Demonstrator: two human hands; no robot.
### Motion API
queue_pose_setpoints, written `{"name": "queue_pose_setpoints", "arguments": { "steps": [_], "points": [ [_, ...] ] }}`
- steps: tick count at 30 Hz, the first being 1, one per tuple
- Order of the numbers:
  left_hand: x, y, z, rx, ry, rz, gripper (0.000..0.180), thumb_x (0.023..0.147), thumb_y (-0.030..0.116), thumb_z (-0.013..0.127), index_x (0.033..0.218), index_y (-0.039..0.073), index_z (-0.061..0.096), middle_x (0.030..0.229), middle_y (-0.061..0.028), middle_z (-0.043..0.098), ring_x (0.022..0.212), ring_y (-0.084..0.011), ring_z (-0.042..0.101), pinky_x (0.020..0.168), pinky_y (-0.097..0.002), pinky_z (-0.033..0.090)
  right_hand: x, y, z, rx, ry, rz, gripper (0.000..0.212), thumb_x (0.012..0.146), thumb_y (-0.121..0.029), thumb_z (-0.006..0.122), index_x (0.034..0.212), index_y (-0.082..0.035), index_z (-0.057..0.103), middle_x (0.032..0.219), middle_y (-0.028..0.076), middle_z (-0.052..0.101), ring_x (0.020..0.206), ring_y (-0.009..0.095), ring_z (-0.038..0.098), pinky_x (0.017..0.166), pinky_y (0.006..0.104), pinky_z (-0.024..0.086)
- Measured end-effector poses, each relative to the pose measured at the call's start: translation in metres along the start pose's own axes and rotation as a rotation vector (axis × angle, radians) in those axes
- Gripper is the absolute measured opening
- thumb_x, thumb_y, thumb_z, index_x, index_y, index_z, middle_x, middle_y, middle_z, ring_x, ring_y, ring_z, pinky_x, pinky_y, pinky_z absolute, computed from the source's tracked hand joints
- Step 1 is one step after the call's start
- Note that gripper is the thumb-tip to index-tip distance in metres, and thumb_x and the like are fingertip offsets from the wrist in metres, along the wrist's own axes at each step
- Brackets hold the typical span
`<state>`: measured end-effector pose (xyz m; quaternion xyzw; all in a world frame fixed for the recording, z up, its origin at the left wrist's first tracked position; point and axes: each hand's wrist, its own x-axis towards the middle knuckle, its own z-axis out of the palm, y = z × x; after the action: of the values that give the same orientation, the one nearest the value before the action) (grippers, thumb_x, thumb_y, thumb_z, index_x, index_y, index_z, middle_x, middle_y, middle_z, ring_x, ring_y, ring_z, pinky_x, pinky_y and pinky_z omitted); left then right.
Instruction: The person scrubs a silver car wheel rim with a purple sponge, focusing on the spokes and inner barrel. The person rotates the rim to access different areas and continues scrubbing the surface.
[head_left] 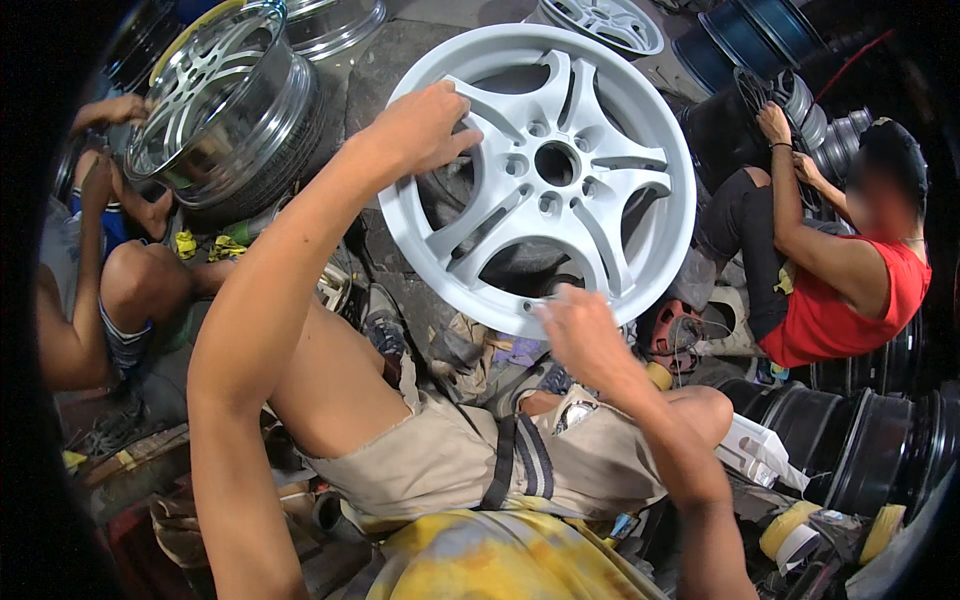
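While my left hand (425, 125) grips the upper rim of the pale grey wheel (540, 170) standing before my knees, my right hand (580, 325) pinches its lower edge; white boxes (760, 450) lie to my right.

I'm looking down at a rough grey concrete floor (400, 60), cracked and stained, crowded on every side. At eleven o'clock a polished chrome rim (215, 95) leans against a dark tyre, catching bright light. At one o'clock I see a pale spoked wheel (605, 20) lying flat, and beyond it a row of dark blue rims (745, 35). At four o'clock black rims (865, 440) stand stacked on edge, with rolls of masking tape (795, 530) just below them. A person in a red shirt (845, 300) sits at three o'clock, and another person (110, 290) crouches at nine. Rags and scraps (480, 350) litter the middle of the floor.
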<state>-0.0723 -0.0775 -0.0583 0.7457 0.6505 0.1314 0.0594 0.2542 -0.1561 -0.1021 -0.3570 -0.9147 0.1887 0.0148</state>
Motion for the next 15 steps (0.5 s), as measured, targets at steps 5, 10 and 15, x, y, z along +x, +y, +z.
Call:
{"name": "queue_pose_setpoints", "arguments": {
  "steps": [5,10,15],
  "points": [
    [0.002,0.011,-0.001,-0.009,-0.015,-0.051,0.049,0.099,0.037,0.069,0.119,-0.008,0.069,0.125,-0.0252,0.063,0.114,-0.0422,0.064,0.101,-0.0479,0.052,0.057,-0.048,0.023,0.34,0.121,0.088,0.034,0.107,-0.021,0.054,0.089,0.0,0.075,0.084,0.017,0.066,0.081,0.037,0.066,0.075,0.0488,0.048],
    [-0.001,0.003,0.001,-0.056,-0.048,-0.021,0.049,0.098,0.036,0.07,0.119,-0.008,0.069,0.123,-0.0265,0.065,0.115,-0.0425,0.064,0.1,-0.0484,0.052,0.033,-0.019,0.005,0.675,0.126,0.128,0.035,0.106,-0.023,0.056,0.085,0.001,0.071,0.087,0.022,0.065,0.081,0.043,0.065,0.073,0.053,0.048],
    [0.006,0.013,0.002,-0.049,-0.071,-0.036,0.046,0.098,0.035,0.07,0.116,-0.008,0.07,0.114,-0.0288,0.07,0.11,-0.0432,0.066,0.099,-0.048,0.052,0.044,-0.046,0.033,0.368,0.202,0.121,0.034,0.106,-0.023,0.056,0.086,0.001,0.071,0.088,0.023,0.064,0.08,0.045,0.063,0.073,0.0539,0.048]
  ]
}}
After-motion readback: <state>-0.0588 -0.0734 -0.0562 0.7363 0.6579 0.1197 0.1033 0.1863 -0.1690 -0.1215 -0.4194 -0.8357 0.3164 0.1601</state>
